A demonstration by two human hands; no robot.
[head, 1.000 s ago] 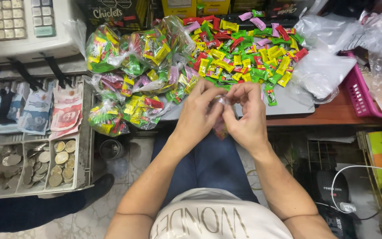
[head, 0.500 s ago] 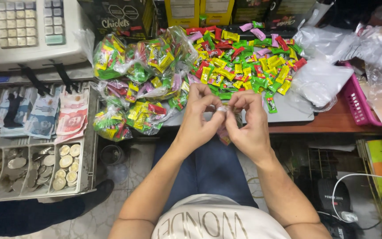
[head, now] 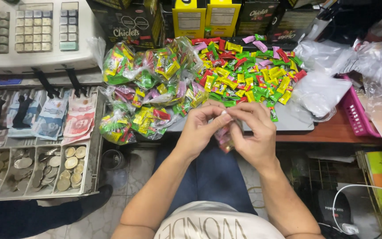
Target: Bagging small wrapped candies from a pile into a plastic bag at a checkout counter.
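Small clear bag of candies (head: pixel 225 138) sits between both hands, just in front of the near edge of the grey tray (head: pixel 297 121), over the lap. Left hand (head: pixel 200 128) is curled nearly closed, thumb and forefinger pinching the bag's top; right hand (head: pixel 255 132) is likewise closed down, fingertips meeting the left's at the bag's neck, with the bag body hanging below and partly hidden behind the fingers. Looks like the neck is being twisted or knotted, though I can't tell which from this angle. To do it well, in my judgement: keep the pinch high and tight on the neck, let the candy weight hang so the film stays taut, and keep one hand fixed while the other turns, so nothing spills onto the lap. Thin plastic will likely slip, so short grips beat big ones. On the tray, just behind the hands, lies a loose pile of wrapped candies (head: pixel 248 73), red, yellow, green and some purple. At the tray's left end, filled bags (head: pixel 147 88) are heaped, already closed as far as I can see. At the tray's right end lie empty clear bags (head: pixel 323 88), with a pink basket (head: pixel 354 113) beyond. Left of the tray is an open cash drawer (head: pixel 94 146) holding banknotes (head: pixel 58 117) and coins (head: pixel 36 163), with the register keypad (head: pixel 27 26) behind it.
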